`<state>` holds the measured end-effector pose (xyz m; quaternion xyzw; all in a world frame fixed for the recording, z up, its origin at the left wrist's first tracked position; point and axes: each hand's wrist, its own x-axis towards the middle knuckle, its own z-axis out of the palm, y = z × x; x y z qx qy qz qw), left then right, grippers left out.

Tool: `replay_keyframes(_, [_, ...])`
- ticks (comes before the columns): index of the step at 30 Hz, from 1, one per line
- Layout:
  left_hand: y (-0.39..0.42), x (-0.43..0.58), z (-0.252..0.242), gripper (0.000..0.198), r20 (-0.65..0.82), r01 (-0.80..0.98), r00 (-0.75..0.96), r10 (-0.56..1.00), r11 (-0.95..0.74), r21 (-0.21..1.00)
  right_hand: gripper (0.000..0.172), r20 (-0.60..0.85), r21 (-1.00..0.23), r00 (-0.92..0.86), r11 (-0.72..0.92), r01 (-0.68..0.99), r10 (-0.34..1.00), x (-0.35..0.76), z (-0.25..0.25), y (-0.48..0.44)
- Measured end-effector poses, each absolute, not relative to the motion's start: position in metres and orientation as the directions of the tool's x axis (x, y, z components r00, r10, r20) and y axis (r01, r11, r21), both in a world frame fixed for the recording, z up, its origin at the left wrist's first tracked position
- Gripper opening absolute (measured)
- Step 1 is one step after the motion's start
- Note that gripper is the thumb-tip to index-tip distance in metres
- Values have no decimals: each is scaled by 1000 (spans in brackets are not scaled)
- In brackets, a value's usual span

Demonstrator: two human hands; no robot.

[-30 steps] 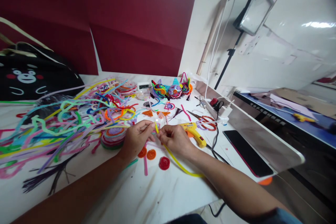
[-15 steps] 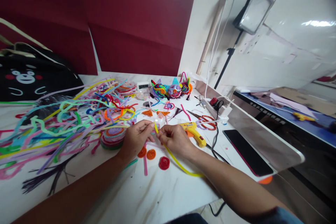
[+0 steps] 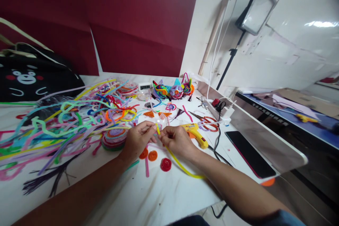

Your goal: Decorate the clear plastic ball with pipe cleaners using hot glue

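"Where's that yellow strip [image 3: 181,167]?"

"Its short end's left of the glue gun [image 3: 198,136], pinched in the fingertips of the left hand [image 3: 140,137] and right hand [image 3: 176,141]."

"What could spoil it?"

"Its tail runs to the right forearm [image 3: 227,185]; a careless shift there might tug it loose. And the glue gun's just beside that right hand: if hot, it could burn."
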<state>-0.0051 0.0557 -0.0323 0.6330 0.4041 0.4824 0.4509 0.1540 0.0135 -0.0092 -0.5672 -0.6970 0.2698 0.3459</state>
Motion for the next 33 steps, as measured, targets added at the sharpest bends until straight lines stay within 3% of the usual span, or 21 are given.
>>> replay_keyframes(33, [56, -5, -30, 19, 219, 60, 194, 956, -235, 970, 15, 171, -758, -138, 219, 615, 976, 156, -11, 14])
